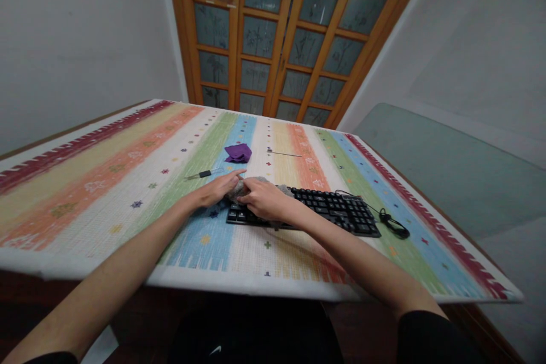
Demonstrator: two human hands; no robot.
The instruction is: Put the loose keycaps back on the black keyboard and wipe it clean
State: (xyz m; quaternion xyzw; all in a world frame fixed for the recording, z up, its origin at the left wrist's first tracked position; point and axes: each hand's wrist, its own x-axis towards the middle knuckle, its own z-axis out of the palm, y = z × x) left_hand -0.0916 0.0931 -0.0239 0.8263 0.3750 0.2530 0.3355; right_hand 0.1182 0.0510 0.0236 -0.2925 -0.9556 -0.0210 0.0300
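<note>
A black keyboard (pixel 336 210) lies on the striped tablecloth in front of me. Bunched over its left end is a grey cloth (pixel 237 192), part of which also shows behind my right hand. My right hand (pixel 265 199) is closed on this cloth, its fingers curled over the keys. From the left, my left hand (pixel 219 189) grips the cloth's edge at the keyboard's corner, with one finger stretched out. The two hands nearly touch. What lies under the palms is hidden.
A crumpled purple cloth (pixel 238 153) lies beyond my hands. Left of it is a small brush-like tool (pixel 205 174) with a black grip. A thin rod (pixel 285 153) lies behind the keyboard. The coiled cable (pixel 394 226) rests at right on the tablecloth (pixel 140 182).
</note>
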